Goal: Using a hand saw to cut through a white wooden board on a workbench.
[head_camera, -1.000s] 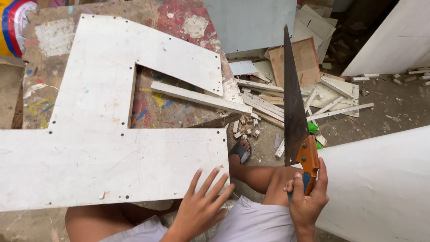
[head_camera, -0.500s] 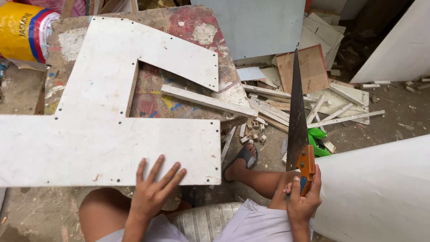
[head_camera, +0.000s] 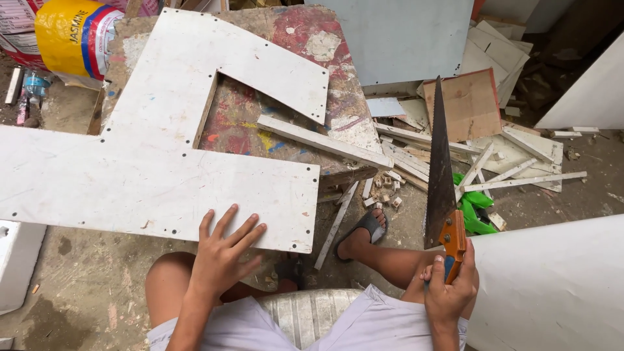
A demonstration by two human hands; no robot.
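Note:
My left hand lies flat, fingers spread, on the near edge of a large white cut-out board. The board rests on a paint-stained wooden table and overhangs it toward me. My right hand grips the orange handle of a handsaw, its dark blade pointing up and away, clear of the board. A loose white strip of wood lies on the table beside the board's notch.
Scrap boards and wood offcuts litter the ground at right. A large white panel stands at lower right. A yellow sack sits at top left. My sandalled foot rests beneath the table edge.
The view has shifted, so the board appears further right and nearer. My left hand slid left along the board's near edge. The saw stays upright in my right hand.

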